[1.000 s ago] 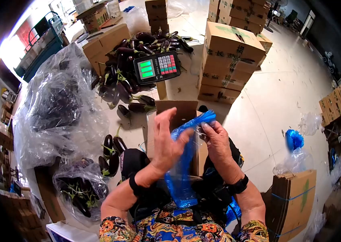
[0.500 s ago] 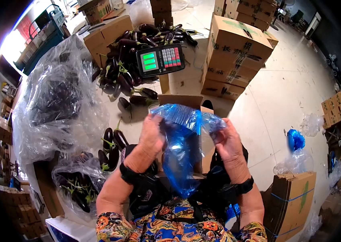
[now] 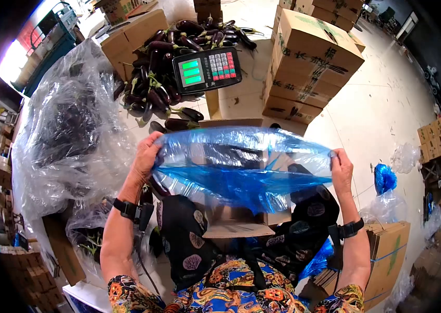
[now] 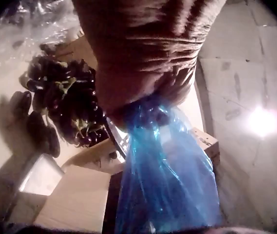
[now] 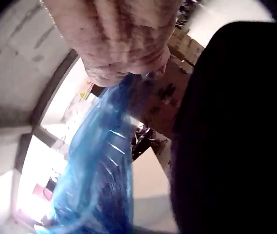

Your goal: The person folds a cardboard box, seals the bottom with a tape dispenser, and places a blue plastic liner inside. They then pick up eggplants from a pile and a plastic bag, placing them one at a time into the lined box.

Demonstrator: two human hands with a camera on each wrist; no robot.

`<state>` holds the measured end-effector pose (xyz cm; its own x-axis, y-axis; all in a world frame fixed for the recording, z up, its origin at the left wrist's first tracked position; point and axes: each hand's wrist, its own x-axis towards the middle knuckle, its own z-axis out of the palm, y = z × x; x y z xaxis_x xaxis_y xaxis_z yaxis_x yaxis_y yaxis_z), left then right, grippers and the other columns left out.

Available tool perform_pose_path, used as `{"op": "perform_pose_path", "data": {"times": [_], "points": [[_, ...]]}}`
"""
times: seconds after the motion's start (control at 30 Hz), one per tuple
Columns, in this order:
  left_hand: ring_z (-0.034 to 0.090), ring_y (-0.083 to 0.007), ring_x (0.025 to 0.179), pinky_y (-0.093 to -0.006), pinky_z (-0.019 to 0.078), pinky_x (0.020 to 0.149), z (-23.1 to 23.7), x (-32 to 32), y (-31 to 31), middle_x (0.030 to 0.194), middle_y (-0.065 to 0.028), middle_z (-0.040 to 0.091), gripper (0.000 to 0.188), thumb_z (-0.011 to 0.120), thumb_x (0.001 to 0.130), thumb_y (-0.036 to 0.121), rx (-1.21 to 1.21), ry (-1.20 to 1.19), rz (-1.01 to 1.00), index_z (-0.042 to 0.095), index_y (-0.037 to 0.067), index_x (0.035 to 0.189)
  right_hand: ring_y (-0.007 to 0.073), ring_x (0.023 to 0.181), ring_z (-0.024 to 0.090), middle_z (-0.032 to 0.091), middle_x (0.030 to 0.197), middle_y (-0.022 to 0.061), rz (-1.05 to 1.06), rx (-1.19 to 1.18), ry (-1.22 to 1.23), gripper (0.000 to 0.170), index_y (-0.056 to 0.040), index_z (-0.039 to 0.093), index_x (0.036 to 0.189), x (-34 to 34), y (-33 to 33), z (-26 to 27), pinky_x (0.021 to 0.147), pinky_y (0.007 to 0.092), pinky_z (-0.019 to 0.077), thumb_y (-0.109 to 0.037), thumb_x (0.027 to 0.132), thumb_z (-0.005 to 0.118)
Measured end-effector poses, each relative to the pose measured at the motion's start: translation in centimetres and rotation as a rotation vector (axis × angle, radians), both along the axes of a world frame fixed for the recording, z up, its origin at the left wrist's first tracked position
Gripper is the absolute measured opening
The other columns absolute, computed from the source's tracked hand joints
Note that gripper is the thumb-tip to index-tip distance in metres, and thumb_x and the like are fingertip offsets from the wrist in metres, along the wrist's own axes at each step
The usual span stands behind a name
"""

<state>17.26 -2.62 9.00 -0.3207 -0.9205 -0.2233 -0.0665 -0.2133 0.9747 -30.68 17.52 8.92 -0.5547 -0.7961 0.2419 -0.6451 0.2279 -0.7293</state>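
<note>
A thin blue plastic bag [image 3: 252, 177] is stretched wide between both hands, above an open cardboard box [image 3: 239, 229] that stands between the person's knees. My left hand [image 3: 146, 156] grips one end of the bag's edge, and my right hand [image 3: 341, 172] pinches the opposite end. In the left wrist view the blue film [image 4: 167, 180] hangs in folds from the curled left fingers. The right wrist view has the film [image 5: 102, 165] trailing down from the right hand [image 5: 124, 44]. Much of the box's inside is hidden behind the bag.
Beyond the box stands a scale display [image 3: 207, 70] before a heap of eggplants [image 3: 158, 88]. Stacked cartons [image 3: 311, 68] rise at right. Clear plastic [image 3: 69, 130] covers a pile at left. Tied flat cardboard [image 3: 390, 255] stands near the right elbow, with a blue plastic bundle [image 3: 385, 179] beyond it.
The bag, bunched and narrow earlier, is now spread out wide. Both hands have moved far apart, the left one leftward and the right one rightward.
</note>
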Motion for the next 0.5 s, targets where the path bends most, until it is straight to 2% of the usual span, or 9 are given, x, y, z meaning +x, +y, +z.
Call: {"op": "perform_pose_path", "data": {"times": [0.03,0.1,0.17,0.2,0.23,0.3,0.37,0.47,0.5], "points": [[0.048,-0.0016,0.063,-0.0171,0.0396,0.056,-0.7,-0.3,-0.7,0.074,0.007,0.055,0.013,0.058,0.095,0.018,0.035,0.097,0.083,0.062,0.006,0.096,0.0079,0.057,0.046,0.051,0.062,0.0,-0.009,-0.013,-0.012,0.011,-0.0024,0.058,0.085,-0.4,-0.5,-0.4,0.052,0.0259,0.0384,-0.009,0.092,0.053],[0.05,-0.0018,0.066,-0.0171,0.0423,0.058,-2.0,-0.7,-2.2,0.078,0.0064,0.057,0.014,0.057,0.096,0.019,0.031,0.119,0.034,0.061,0.005,0.097,0.0077,0.056,0.044,0.049,0.062,-0.0013,-0.027,-0.04,-0.038,0.013,-0.0029,0.058,0.085,-1.4,-1.8,-1.1,0.051,0.026,0.0365,-0.01,0.093,0.053],[0.056,-0.004,0.073,-0.0188,0.0491,0.067,-3.8,-0.3,-4.3,0.087,0.0033,0.062,0.019,0.056,0.097,0.02,0.047,0.138,-0.056,0.062,0.003,0.104,0.0062,0.055,0.041,0.046,0.061,-0.0032,-0.023,-0.009,-0.226,0.015,-0.0042,0.06,0.084,-2.5,-3.4,-1.6,0.049,0.0247,0.0334,-0.012,0.094,0.053],[0.058,-0.0048,0.075,-0.0197,0.0501,0.069,-3.9,-0.5,-5.0,0.09,0.0021,0.063,0.021,0.056,0.097,0.02,0.057,0.175,-0.039,0.062,0.002,0.107,0.0055,0.054,0.039,0.044,0.061,-0.0041,-0.023,0.007,-0.32,0.016,-0.0048,0.06,0.084,-2.9,-4.2,-1.8,0.049,0.0241,0.0318,-0.013,0.095,0.052],[0.059,-0.0056,0.077,-0.0206,0.0511,0.071,-3.7,-0.7,-5.6,0.093,0.001,0.064,0.024,0.056,0.097,0.02,0.069,0.211,-0.022,0.062,0.002,0.11,0.003,0.053,0.035,0.041,0.062,-0.0073,-0.011,0.152,-0.605,0.016,-0.0064,0.063,0.087,-2.2,-5.0,0.0,0.048,0.0214,0.0271,-0.015,0.096,0.052],[0.063,-0.0089,0.084,-0.0236,0.0535,0.076,-4.3,-0.8,-7.5,0.102,-0.0026,0.067,0.033,0.056,0.097,0.023,0.109,0.31,-0.019,0.06,-0.001,0.12,0.0023,0.053,0.034,0.041,0.063,-0.0083,0.045,0.172,-0.78,0.015,-0.0067,0.064,0.09,-2.8,-6.8,-0.3,0.048,0.0202,0.0264,-0.016,0.095,0.053],[0.064,-0.0091,0.084,-0.0237,0.0536,0.076,-5.7,-0.6,-9.0,0.102,-0.0026,0.067,0.033,0.056,0.097,0.024,0.129,0.293,-0.034,0.06,-0.001,0.119,0.0022,0.053,0.036,0.043,0.063,-0.0098,0.17,0.181,-0.998,0.014,-0.0072,0.065,0.094,-3.4,-8.2,-0.4,0.049,0.019,0.0276,-0.019,0.093,0.058],[0.063,-0.0084,0.08,-0.0233,0.0529,0.073,-6.4,-1.3,-10.0,0.096,-0.001,0.067,0.031,0.058,0.096,0.024,0.189,0.244,-0.056,0.062,-0.001,0.114,0.0019,0.055,0.038,0.043,0.064,-0.0099,0.139,0.179,-1.145,0.012,-0.0087,0.065,0.095,-4.3,-9.6,-2.0,0.05,0.0182,0.0301,-0.019,0.09,0.063],[0.062,-0.008,0.078,-0.0231,0.0525,0.071,-6.9,-1.2,-10.4,0.094,-0.0006,0.067,0.03,0.058,0.095,0.024,0.209,0.232,-0.064,0.063,-0.001,0.112,0.003,0.059,0.041,0.047,0.068,-0.0082,0.077,0.13,-1.123,0.01,-0.0099,0.063,0.092,-3.7,-10.0,-1.9,0.054,0.0184,0.0339,-0.017,0.087,0.066]]}}
